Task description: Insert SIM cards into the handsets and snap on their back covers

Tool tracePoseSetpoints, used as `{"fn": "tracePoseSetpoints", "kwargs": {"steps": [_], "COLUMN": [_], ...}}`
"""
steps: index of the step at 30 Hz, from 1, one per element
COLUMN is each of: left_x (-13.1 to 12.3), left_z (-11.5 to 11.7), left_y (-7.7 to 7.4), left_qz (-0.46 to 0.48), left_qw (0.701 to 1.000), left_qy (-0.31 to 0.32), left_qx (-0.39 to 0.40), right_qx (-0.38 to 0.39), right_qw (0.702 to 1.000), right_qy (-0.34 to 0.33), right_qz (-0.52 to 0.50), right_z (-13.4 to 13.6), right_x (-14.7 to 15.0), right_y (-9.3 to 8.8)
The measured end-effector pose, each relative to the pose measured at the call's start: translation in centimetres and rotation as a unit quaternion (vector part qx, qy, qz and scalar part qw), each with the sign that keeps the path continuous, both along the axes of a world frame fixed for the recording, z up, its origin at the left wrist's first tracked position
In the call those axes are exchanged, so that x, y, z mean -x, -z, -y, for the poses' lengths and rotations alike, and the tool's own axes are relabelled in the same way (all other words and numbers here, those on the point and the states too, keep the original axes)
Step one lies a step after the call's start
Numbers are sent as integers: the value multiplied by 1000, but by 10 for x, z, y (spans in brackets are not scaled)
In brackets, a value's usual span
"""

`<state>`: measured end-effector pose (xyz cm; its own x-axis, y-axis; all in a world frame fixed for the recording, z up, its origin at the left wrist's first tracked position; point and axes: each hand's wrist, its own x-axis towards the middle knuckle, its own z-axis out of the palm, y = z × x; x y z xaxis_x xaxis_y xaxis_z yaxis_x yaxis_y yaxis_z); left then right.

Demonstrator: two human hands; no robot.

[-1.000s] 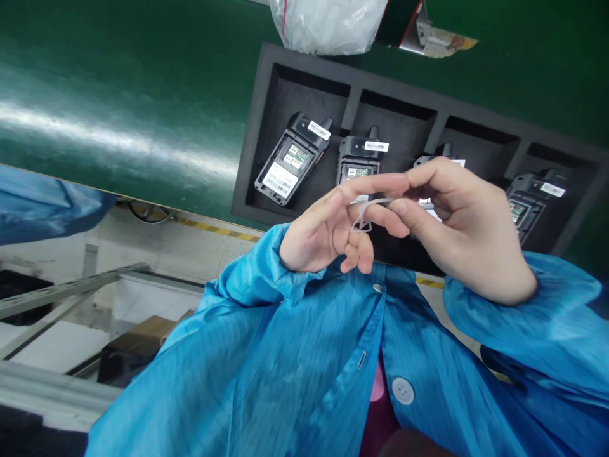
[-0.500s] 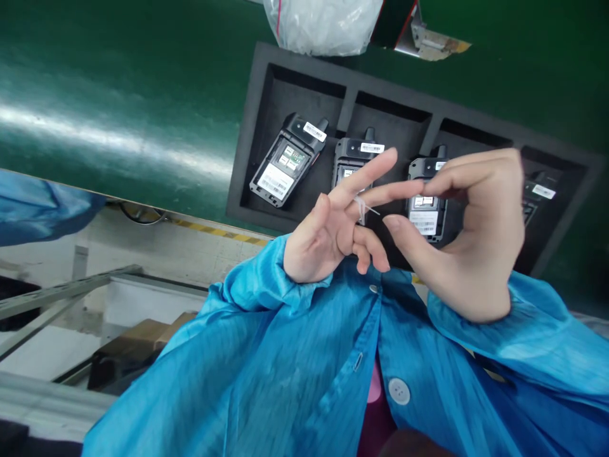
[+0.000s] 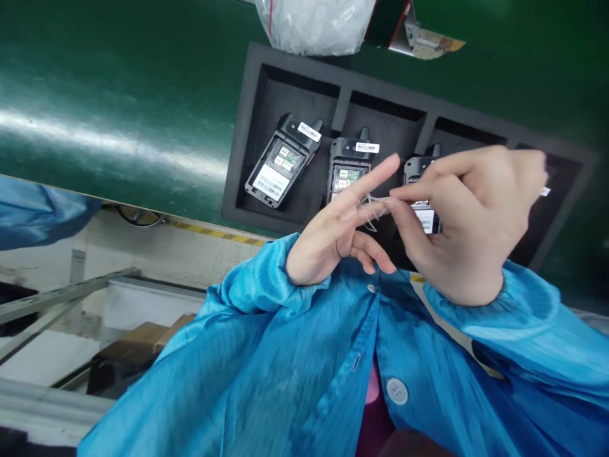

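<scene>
My left hand (image 3: pixel 328 231) is palm up, two fingers stretched out and the others partly curled. Loops of thin white string (image 3: pixel 372 220) hang loosely around one stretched finger. My right hand (image 3: pixel 469 222) pinches the string at that finger's tip, thumb against forefinger. Behind the hands lie handheld radios with their backs uncovered, each bearing white labels: one radio (image 3: pixel 284 160) at the left, a second radio (image 3: pixel 349 166) partly behind my left hand, and a third radio (image 3: pixel 425 166) mostly hidden by my right hand.
The radios rest in a black foam tray (image 3: pixel 236 139) with divided compartments, on a green table (image 3: pixel 118 82). A clear plastic bag (image 3: pixel 316 25) and a metal fixture (image 3: pixel 423 41) stand beyond it. At lower left are a metal frame (image 3: pixel 66 292) and a cardboard box (image 3: pixel 137 339).
My right hand has closed its thumb and forefinger on the string near the fingertip. The loops have shifted outward along my left finger and look looser.
</scene>
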<state>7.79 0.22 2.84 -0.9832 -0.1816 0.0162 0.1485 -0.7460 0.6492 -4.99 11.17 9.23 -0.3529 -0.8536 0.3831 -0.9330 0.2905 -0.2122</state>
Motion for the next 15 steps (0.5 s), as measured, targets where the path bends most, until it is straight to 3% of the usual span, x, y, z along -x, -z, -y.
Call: {"fn": "tracePoseSetpoints", "kwargs": {"steps": [5,10,12,15], "left_x": [2,0,-5,-12], "left_z": [-3,-4,2,15], "left_y": [9,-2,-7,-9], "left_qz": [64,96,107,85], "left_qw": [992,972,968,980], "left_qy": [-93,-193,-202,-165], "left_qx": [60,91,99,73], "right_qx": [-59,-46,-21,12], "right_qw": [997,983,962,927], "right_qy": [-29,-36,-41,-40], "right_qz": [36,173,268,372], "right_z": [2,4,6,10], "right_x": [3,-1,1,9], "right_y": [-5,-9,-10,-9]}}
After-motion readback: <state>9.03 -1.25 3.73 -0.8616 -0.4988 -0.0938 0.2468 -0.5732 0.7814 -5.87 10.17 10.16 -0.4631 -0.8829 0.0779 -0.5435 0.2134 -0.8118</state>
